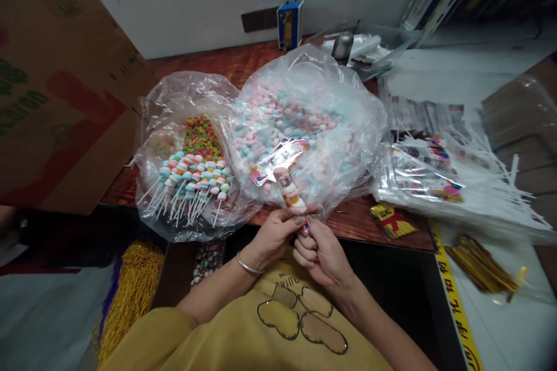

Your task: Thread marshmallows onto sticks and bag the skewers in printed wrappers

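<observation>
A marshmallow skewer (292,192) in a printed clear wrapper stands tilted in front of me, its lower end pinched between my two hands. My left hand (275,237) is closed at the base of the wrapper, with a bangle on the wrist. Right beside it, my right hand (319,252) has its fingers curled around the gathered lower part; the stick is mostly hidden. Behind them is a large clear bag of pastel marshmallows (304,110). To the left, several marshmallow sticks (191,179) lie on another clear bag holding small multicoloured candies (202,139).
Printed wrappers and white sticks (452,168) lie on the right. A red and yellow packet (391,221) rests at the table's front edge, near gold twist ties (483,264). A cardboard box (65,87) rises at left; a blue box (290,24) stands by the wall.
</observation>
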The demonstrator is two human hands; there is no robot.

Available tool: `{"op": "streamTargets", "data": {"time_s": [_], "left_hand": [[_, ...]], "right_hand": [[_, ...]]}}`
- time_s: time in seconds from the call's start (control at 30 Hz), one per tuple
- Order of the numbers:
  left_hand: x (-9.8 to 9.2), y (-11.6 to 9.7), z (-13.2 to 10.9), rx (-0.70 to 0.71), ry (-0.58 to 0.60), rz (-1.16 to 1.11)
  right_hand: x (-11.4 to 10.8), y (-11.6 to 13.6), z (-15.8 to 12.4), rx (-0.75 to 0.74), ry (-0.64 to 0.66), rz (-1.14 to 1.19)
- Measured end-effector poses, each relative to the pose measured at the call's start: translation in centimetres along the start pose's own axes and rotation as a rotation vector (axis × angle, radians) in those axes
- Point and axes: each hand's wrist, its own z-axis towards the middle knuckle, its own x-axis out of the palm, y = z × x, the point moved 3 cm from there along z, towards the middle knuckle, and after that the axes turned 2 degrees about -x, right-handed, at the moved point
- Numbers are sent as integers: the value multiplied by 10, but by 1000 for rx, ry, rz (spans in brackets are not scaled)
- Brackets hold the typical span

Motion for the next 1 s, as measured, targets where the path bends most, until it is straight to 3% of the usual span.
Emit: {"op": "streamTargets", "data": {"time_s": [0.07,0.13,0.27,0.33,0.53,0.63,0.7,0.77,0.87,0.93,1.0], "left_hand": [[-3,0,2,17,-28,16],[-6,2,4,40,-69,31],[-8,5,6,119,-148,105],[-8,5,4,153,-162,155],[-3,10,-1,-114,39,60],[0,7,-4,-102,50,75],[2,4,-5,-65,17,82],[1,-2,-4,1,-34,75],[-1,-5,0,42,-89,59],[-3,-1,2,5,-86,70],[-5,3,3,-9,-77,108]], "right_hand": [[1,-2,-3,90,65,4],[-1,-2,-5,77,40,-81],[-7,7,-8,-326,-207,-480],[-7,7,-9,-404,-242,-526],[-2,-11,-10,-32,79,-41],[-6,-9,-16,-15,127,-79],[-18,2,-19,-117,111,-367],[-37,19,-22,-291,4,-854],[-74,48,-22,-541,-415,-1490],[-95,56,-16,-552,-574,-1789],[-109,57,-5,-508,-620,-1978]]}}
